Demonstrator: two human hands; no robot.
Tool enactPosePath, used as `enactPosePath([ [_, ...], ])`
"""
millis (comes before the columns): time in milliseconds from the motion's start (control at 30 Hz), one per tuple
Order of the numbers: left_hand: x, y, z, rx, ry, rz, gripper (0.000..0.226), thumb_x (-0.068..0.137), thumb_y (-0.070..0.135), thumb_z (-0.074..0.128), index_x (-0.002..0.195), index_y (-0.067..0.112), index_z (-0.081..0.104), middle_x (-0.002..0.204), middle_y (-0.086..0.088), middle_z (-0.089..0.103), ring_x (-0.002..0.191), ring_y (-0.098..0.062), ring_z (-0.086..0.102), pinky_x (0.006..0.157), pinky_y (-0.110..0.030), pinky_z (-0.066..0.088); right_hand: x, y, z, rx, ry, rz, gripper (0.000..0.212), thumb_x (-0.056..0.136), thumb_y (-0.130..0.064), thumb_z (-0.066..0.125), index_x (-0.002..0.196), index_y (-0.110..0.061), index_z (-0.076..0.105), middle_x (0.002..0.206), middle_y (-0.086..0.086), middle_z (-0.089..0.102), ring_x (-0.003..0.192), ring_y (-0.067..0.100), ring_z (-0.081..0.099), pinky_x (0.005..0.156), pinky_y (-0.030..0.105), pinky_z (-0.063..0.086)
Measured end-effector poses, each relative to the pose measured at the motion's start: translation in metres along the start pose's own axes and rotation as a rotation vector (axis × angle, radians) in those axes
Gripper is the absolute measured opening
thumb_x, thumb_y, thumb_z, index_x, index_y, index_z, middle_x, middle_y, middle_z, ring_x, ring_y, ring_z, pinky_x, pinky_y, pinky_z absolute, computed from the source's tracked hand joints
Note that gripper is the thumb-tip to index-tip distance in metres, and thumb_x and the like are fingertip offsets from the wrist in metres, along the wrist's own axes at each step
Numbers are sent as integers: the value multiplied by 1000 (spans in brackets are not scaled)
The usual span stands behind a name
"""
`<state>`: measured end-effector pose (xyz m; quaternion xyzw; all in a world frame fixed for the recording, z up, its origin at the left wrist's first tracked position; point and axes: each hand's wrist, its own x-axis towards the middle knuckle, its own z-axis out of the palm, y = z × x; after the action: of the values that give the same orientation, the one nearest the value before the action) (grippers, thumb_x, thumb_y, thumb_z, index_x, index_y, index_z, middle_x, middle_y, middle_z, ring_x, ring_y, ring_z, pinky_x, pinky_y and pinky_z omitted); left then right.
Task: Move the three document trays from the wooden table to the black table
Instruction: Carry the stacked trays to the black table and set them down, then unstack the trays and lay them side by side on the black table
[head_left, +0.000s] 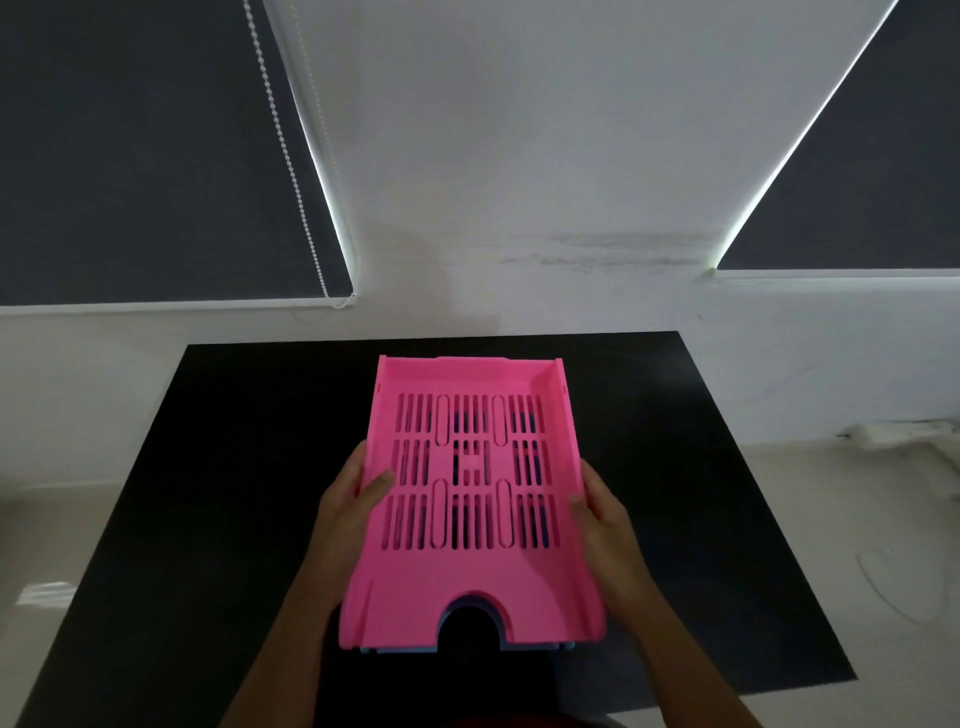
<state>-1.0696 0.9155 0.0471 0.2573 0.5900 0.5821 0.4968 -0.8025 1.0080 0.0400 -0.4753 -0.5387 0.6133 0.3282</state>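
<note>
1. Pink document tray (470, 499): bright pink plastic, rectangular, low walls on the far end and both long sides, near end open with a half-round notch cut in the front lip.
2. Tray floor: slotted through with rows of narrow vertical slits in three bands, four longer oval slots among them, and a small square pattern at the centre.
3. Position: over the middle of the black table (208, 519), long axis running away from the wearer, open end nearest the body.
4. Blue-grey tray (530, 646): only a thin edge shows below the pink tray's near lip and inside the notch; the pink one lies directly over it. Whether the two touch cannot be told.
5. Left hand (348, 512): gripping the tray's left wall about midway, thumb laid over the rim onto the floor, other fingers hidden beneath.
6. Right hand (602, 519): gripping the right wall at a matching spot, thumb against the wall, fingers curled under the side.
7. Surroundings: white wall (519, 156) behind the table; dark roller blinds (130, 156) on both sides, a bead chain (283, 150) hanging on the left one; pale floor to either side.
</note>
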Motion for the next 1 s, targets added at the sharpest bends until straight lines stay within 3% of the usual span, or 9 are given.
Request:
enactPosePath([
  [67,-6,5,6,-6,20,16,48,96,19,55,143,28,54,122,-15,72,104,-37,72,88,-57,58,-2,-4,-6,4,-5,-8,30,105,-24,51,131,-32,65,114,3,77,102,26,76,89,54,61],
  [167,-12,19,24,6,37,38,45,96,21,56,140,31,58,123,-16,72,106,-38,71,91,-60,56,-1,-15,-30,32,-27,-14,32,104,-21,54,130,-35,67,115,4,77,100,28,76,82,44,64],
  [333,-7,39,99,30,-25,64,57,85,31,62,141,23,56,130,-12,70,117,-37,68,99,-61,52,6,-34,-104,42,47,-35,38,90,-41,65,128,-44,68,112,0,78,92,23,79,72,36,64],
  [467,14,32,168,135,-127,73,58,95,23,61,151,21,45,147,-6,59,134,-25,57,112,-56,42,17,-38,-179,-1,147,-38,36,100,-21,59,127,-42,70,111,-3,80,92,19,79,70,31,64],
  [600,32,16,230,174,-170,-14,81,83,42,64,156,21,36,159,-6,45,145,-24,44,118,-56,35,26,-36,-239,-60,210,27,43,102,-13,51,121,-45,73,107,-7,81,88,18,80,66,27,64],
  [667,41,1,250,184,-158,-53,73,82,38,63,151,22,46,150,-2,57,136,-18,55,114,-53,41,32,-30,-259,-62,215,60,43,103,-12,49,118,-44,74,105,-3,82,85,22,80,65,31,64],
  [767,53,-22,268,215,-119,-123,50,84,22,60,133,23,63,119,3,76,108,-14,72,98,-43,55,42,-15,-275,-71,213,121,45,104,-11,48,112,-45,76,102,-1,82,83,24,80,64,31,64],
  [900,63,-48,275,268,-75,-256,39,91,8,56,126,20,66,106,-4,79,92,-19,77,77,-36,61,53,8,-280,-95,190,188,46,103,-13,49,107,-50,77,99,-4,82,81,20,80,64,28,64],
  [1000,64,-60,277,316,-43,-299,36,91,8,56,123,20,67,105,-3,79,92,-22,76,79,-38,61,60,23,-282,-117,197,215,47,101,-12,51,103,-51,78,96,-8,82,79,14,79,62,22,62],
])
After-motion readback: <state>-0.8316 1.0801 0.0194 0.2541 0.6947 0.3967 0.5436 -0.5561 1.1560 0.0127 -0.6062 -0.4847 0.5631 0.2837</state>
